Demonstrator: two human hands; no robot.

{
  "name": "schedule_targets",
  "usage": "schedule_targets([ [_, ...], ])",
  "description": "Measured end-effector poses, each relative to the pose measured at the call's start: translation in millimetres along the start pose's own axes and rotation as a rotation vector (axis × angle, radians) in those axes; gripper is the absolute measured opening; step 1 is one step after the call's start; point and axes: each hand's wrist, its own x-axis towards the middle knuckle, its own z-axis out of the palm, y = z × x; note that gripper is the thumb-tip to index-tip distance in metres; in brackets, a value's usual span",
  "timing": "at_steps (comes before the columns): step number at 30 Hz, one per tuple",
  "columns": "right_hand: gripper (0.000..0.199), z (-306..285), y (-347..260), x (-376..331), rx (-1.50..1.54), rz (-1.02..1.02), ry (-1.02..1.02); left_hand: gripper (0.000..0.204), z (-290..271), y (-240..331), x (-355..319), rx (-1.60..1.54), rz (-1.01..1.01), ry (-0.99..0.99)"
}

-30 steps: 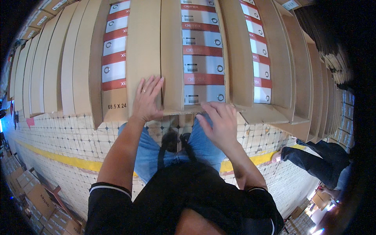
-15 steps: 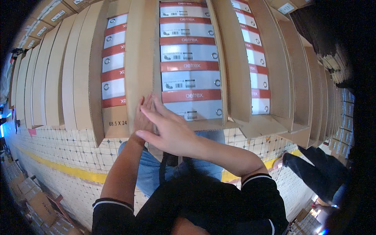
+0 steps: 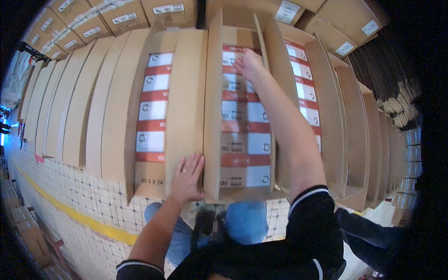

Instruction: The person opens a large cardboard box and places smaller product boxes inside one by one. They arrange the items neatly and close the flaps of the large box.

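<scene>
head view looks down on a row of long, open cardboard cartons set side by side, each packed with a column of small white boxes banded in red.

left hand [image 3: 187, 177] lies flat with fingers spread on the near end of a folded-out cardboard flap [image 3: 184, 102], the one standing between the left carton [image 3: 150, 179] and the middle carton [image 3: 242, 179]. it pinches nothing; the palm simply presses on the board near the carton's lower edge.

right hand [image 3: 249, 65] is stretched far up the middle carton, resting on the white and red boxes [image 3: 245, 112] near the top of their column. its fingers curl down onto 1 of the upper boxes; whether they actually clamp it or only touch it i cannot tell. the right forearm runs along the carton's right flap [image 3: 268, 42], which stands upright beside it.

a third carton [image 3: 303, 88] with the same boxes sits just right of the arm. below the cartons lies a pale tiled floor [image 3: 70, 186] with a yellow stripe [image 3: 84, 219]. another person's dark trouser leg [image 3: 368, 238] shows at the lower right.
</scene>
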Motion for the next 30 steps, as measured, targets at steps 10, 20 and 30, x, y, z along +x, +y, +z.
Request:
schedule_targets([
  [10, 0.047, 15, 27, 179, 0.556, 0.042, -0.107, 0.129, 0, -8, -2, -0.157, 0.022, 0.000],
  [20, 0.087, 49, -74, 149, 0.573, 0.280, 0.253, 0.126, 4, -7, -2, -0.163, 0.010, -0.011],
  [30, 0.075, 50, -124, 145, 0.876, -0.376, -0.069, 0.123, 7, -9, -3, -0.249, -0.007, -0.053],
])
